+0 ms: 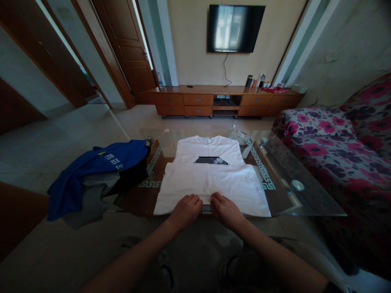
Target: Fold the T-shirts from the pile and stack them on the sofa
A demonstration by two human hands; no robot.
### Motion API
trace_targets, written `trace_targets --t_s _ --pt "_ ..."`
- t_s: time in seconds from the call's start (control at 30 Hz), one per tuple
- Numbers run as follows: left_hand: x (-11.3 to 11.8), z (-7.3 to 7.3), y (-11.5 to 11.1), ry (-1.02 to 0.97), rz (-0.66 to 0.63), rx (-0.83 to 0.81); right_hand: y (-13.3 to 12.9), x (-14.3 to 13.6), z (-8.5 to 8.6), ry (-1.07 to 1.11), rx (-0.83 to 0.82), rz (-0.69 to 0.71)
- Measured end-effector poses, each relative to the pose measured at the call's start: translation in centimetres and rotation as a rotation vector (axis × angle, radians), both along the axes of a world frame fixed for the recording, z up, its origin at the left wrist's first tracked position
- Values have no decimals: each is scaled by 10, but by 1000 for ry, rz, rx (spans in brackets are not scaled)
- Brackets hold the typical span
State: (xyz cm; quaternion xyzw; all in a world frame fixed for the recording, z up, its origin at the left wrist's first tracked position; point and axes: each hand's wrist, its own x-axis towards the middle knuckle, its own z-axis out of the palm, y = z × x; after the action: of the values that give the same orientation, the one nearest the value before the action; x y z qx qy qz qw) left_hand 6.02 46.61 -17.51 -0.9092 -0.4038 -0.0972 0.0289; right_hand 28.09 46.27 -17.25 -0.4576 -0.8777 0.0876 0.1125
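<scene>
Right now: white shirt [210, 183] flat at the middle of the glass table [317, 201], near part doubled over, its far edge crossing a dark print [210, 160]. Left hand [187, 208] and right hand [225, 208] close together at the near edge, fingers of both curled, pinching cloth. Left: clothes pile [100, 167], blue on top. Right: floral sofa [324, 148]. Far: cabinet [198, 99], TV [236, 28] above.
</scene>
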Motion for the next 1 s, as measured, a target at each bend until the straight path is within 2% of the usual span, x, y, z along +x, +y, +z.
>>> trace_targets --t_s 0.2,0.43,0.73,0.87,1.0 --pt "2 5 -5 28 -14 -32 -3 -1 2 -25 16 55" --pt "2 10 -10 58 -14 -72 -5 0 -8 -44 39 77" --pt "0 10 -13 91 0 -33 -4 1 -16 -34 63 95" --pt "-1 10 -13 95 -9 -29 -3 3 -14 -16 92 108" --pt "-2 8 -13 74 -31 -6 -2 7 -6 43 53 142"
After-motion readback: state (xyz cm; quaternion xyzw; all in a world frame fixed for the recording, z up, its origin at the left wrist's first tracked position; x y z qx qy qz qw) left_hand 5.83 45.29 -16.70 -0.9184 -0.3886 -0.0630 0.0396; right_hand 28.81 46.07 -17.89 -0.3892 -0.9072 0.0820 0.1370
